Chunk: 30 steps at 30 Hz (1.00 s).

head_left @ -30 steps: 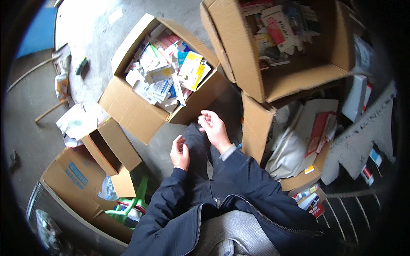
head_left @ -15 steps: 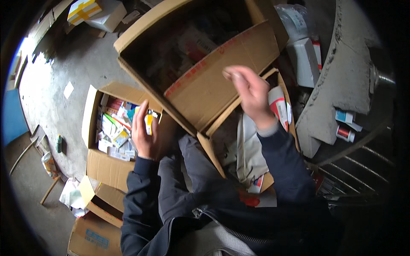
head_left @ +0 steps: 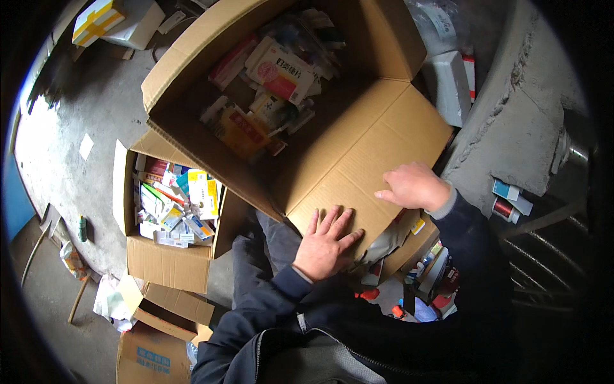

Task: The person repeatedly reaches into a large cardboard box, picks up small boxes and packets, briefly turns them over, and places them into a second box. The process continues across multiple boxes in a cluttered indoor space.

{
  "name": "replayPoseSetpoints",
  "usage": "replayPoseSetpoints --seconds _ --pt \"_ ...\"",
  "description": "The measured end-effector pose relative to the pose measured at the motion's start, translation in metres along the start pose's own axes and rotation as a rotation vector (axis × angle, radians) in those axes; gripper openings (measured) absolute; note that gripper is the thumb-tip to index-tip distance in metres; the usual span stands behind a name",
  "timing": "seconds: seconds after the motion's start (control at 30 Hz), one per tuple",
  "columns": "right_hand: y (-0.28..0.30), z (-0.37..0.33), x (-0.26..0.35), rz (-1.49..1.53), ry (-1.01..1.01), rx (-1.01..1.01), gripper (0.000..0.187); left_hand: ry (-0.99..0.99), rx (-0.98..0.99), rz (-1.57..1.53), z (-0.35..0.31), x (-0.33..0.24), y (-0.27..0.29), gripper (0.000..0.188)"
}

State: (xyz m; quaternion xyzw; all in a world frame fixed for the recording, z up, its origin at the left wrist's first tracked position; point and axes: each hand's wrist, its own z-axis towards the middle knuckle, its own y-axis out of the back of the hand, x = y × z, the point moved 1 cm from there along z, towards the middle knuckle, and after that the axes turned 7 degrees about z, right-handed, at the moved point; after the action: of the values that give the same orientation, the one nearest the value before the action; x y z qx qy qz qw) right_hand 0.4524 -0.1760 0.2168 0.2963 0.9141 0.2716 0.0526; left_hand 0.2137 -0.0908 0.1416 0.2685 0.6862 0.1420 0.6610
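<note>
A large open cardboard box (head_left: 211, 131) tilts in front of me, with several medicine boxes inside, among them a white and red one (head_left: 281, 69) and a yellow and red one (head_left: 242, 131). Its broad flap (head_left: 358, 153) is folded out toward me. My left hand (head_left: 325, 246) lies open on the flap's near part, fingers spread. Farther right, my right hand (head_left: 412, 185) rests on the same flap near its edge, fingers curled in. Whatever those fingers may hold is hidden.
At left stands a smaller cardboard box (head_left: 167, 259) full of medicine packets (head_left: 176, 201). Below it are more cartons (head_left: 150, 355). Right of me lie loose packets (head_left: 425, 275), a white foam block (head_left: 448, 89) and a concrete ledge (head_left: 492, 137). A shovel (head_left: 50, 221) lies far left.
The big box's flap has swung outward toward me, exposing the contents. My left hand moved right onto the flap; my right hand came down and right onto it.
</note>
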Motion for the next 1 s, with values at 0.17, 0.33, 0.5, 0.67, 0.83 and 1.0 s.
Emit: replayPoseSetpoints --seconds 0.17,0.33,0.5,0.67,0.83,1.0 --pt "-0.009 0.111 -0.072 0.373 -0.235 -0.057 0.059 -0.020 0.134 0.213 0.015 0.029 -0.053 0.048" --pt "0.038 0.268 -0.136 0.363 -0.196 -0.848 0.084 -0.042 0.052 0.084 0.015 0.044 -0.060 0.044" --pt "0.051 0.394 -0.159 0.373 -0.121 -0.891 0.098 -0.030 0.012 0.012 0.022 0.052 -0.057 0.038" --pt "0.011 0.450 -0.148 0.528 -0.161 -0.887 0.092 -0.034 0.061 0.000 0.023 0.060 -0.060 0.042" --pt "0.007 0.445 -0.161 0.545 -0.201 -0.714 0.062 -0.054 0.079 -0.066 0.021 0.061 -0.059 0.044" --pt "0.012 0.369 -0.170 1.144 -0.040 -0.801 0.037 -0.086 0.036 -0.102 0.020 0.060 -0.050 0.040"
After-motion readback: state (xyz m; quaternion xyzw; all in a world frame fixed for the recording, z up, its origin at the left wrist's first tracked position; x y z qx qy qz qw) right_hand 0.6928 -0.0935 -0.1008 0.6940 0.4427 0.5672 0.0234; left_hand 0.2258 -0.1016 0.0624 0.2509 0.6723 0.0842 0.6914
